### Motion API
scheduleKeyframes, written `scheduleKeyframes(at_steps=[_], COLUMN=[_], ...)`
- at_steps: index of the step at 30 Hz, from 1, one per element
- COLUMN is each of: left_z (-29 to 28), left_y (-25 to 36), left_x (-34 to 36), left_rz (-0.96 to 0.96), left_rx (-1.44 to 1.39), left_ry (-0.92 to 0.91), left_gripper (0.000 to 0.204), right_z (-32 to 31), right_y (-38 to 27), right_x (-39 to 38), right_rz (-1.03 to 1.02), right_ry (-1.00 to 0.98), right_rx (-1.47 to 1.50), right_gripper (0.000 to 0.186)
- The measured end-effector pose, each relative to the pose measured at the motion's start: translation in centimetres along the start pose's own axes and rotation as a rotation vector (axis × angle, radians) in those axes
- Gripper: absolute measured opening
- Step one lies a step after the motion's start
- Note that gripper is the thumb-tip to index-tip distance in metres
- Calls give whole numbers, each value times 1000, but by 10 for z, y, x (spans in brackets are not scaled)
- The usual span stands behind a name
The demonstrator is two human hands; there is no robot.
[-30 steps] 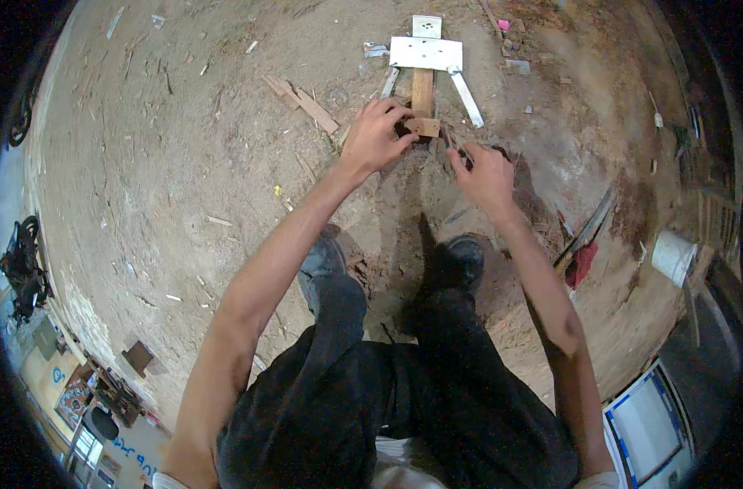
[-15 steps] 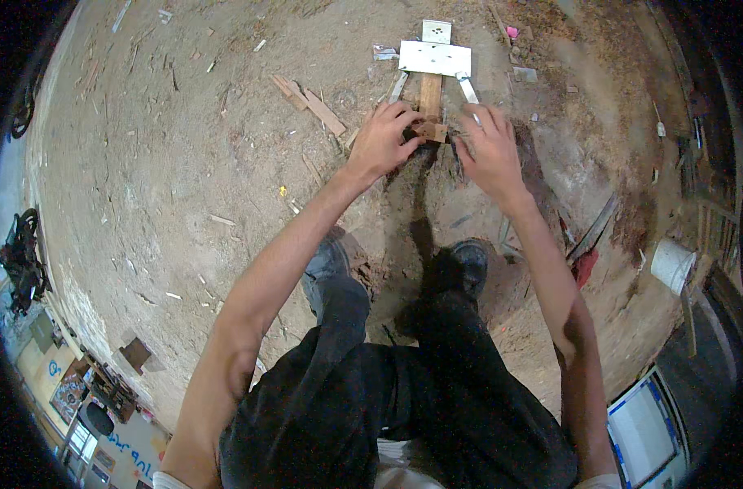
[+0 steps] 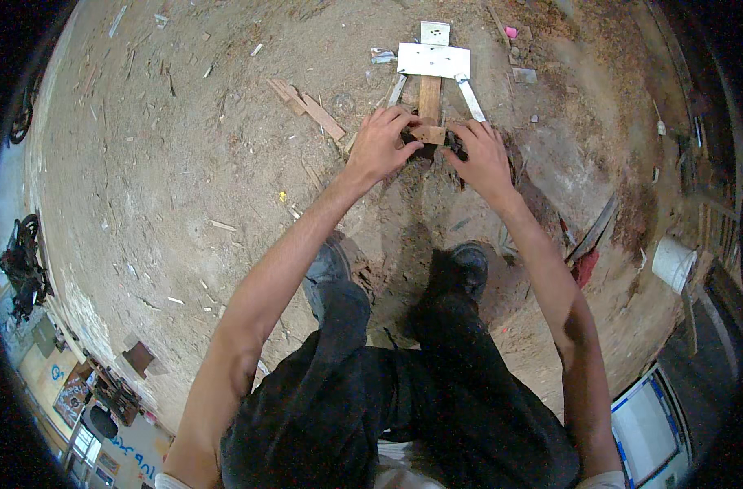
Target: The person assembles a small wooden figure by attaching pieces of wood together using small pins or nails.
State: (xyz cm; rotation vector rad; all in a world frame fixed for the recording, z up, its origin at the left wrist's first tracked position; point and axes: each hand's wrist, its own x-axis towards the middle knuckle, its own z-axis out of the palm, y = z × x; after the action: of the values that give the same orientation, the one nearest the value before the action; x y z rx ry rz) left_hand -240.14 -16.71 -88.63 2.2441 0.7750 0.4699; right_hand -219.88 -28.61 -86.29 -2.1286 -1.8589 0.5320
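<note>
Wooden block [image 3: 430,135]: left hand [image 3: 376,145], right hand [image 3: 483,157] curled at opposite edges, grip unclear; open ground [image 3: 396,200] toward boots [image 3: 329,262].

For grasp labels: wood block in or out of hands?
In: left hand thumb and fingers pinch wood block at left end; right hand contact unclear.

From the near side, open ground [image 3: 423,196] leads up to the block [image 3: 429,135] between the left hand [image 3: 380,145] and right hand [image 3: 481,155]. Beyond, the plank [image 3: 429,99] and white plate [image 3: 434,62] obstruct; wood scraps [image 3: 323,116] obstruct farther left.
</note>
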Motion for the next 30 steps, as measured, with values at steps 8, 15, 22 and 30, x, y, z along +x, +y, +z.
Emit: scheduleKeyframes(at_steps=[8, 15, 22, 30], left_z=[-1, -5, -1, -2], left_y=[3, 4, -3, -2], left_x=[-1, -5, -2, -2], left_rz=[-14, -9, 24, -13], left_rx=[-13, 7, 46, 62], left_ry=[-12, -50, 66, 12], left_gripper=[39, 38, 41, 46], right_z=[-1, -4, 8, 1], right_y=[-7, -12, -8, -9], right_x=[-6, -5, 5, 9], right_rz=[109, -41, -29, 25], right_ry=[-5, 43, 120, 21], right_rx=[-121, -96, -52, -57], right_gripper=[46, 46, 41, 53])
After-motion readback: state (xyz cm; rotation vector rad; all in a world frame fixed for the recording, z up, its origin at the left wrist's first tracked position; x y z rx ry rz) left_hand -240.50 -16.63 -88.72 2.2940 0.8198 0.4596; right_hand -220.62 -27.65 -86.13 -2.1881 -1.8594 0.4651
